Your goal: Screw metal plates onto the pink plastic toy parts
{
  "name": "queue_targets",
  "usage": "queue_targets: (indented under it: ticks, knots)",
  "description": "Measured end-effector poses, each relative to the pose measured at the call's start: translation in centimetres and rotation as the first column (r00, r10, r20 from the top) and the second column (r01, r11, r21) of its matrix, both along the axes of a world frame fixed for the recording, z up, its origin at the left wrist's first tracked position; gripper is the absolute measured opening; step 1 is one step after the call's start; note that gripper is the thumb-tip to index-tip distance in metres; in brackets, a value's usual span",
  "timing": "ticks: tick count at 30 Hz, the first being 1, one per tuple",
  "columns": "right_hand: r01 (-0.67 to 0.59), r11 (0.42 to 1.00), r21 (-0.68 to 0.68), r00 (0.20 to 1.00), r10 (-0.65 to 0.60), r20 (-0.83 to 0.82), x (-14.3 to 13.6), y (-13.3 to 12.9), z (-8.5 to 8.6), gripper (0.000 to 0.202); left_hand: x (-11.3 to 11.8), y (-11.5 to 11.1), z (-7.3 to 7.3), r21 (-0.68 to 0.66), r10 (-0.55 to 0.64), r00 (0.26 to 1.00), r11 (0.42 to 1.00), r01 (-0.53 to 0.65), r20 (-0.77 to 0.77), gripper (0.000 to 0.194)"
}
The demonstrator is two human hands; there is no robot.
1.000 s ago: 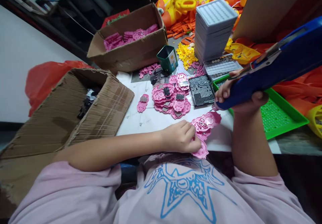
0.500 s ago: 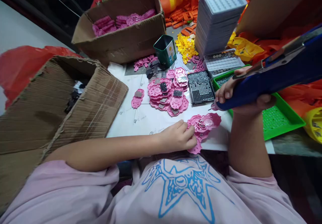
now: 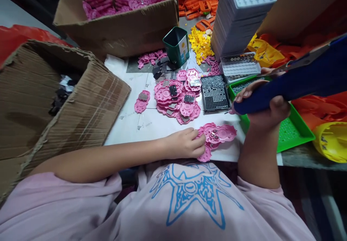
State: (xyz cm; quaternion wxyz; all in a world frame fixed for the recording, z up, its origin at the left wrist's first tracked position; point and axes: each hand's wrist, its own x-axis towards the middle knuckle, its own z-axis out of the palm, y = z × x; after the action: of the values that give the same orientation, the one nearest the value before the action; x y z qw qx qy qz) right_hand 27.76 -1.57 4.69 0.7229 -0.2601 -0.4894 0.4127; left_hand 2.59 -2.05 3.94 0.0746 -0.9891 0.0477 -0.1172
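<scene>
My left hand (image 3: 187, 142) lies at the near edge of the table, its bent fingers closed on the left side of a pink plastic casing (image 3: 227, 133). Small shiny metal bits show in the middle of that casing, and another pink piece (image 3: 205, 155) sticks out below it. In my right hand (image 3: 267, 107) is a blue electric screwdriver (image 3: 282, 89), fingers wrapped round its body. Its thin tip points left, above the casing and apart from it. Beyond my hands is a pile of pink casings (image 3: 177, 96), some bearing metal or black plates.
A black perforated tray (image 3: 215, 102) of small screws stands beside a green tray (image 3: 295, 130). Behind are a dark green tin (image 3: 175, 49), yellow parts (image 3: 200, 44) and stacked white trays (image 3: 233, 20). Cardboard boxes (image 3: 81, 100) flank the left and back (image 3: 127, 35).
The view has shifted slightly, so the boxes and pile appear further left. My left hand keeps its hold on the pink casing, and the screwdriver's tip stays just above it.
</scene>
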Motion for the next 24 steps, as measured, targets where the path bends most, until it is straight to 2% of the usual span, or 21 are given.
queue_targets:
  ticks: [5, 12, 17, 21, 24]
  knots:
    - [0.045, 0.998, 0.051, 0.999, -0.045, 0.01, 0.2, 0.4, -0.2, 0.041, -0.1, 0.5, 0.1, -0.03, -0.02, 0.999, 0.999, 0.019, -0.029, 0.01]
    - [0.065, 0.998, -0.019, 0.998, -0.065, 0.019, 0.0, 0.1, 0.0, 0.038, -0.7, 0.9, 0.0, -0.072, -0.017, 0.997, 0.997, 0.011, -0.081, 0.011]
    - [0.068, 0.991, -0.115, 0.997, -0.065, 0.031, -0.1, -0.2, -0.1, 0.045, -1.2, 1.1, 0.2, -0.126, -0.01, 0.994, 0.992, -0.003, -0.105, 0.012]
    - [0.052, 0.99, -0.134, 0.998, -0.048, 0.031, -0.4, -0.3, 0.0, 0.045, -1.3, 1.1, 0.3, -0.183, -0.011, 0.996, 0.983, -0.005, -0.085, 0.012]
    - [0.038, 0.994, -0.107, 0.999, -0.037, 0.015, -0.7, -0.3, 0.3, 0.037, -1.2, 1.2, 0.4, -0.221, -0.012, 0.997, 0.975, -0.003, -0.07, 0.012]
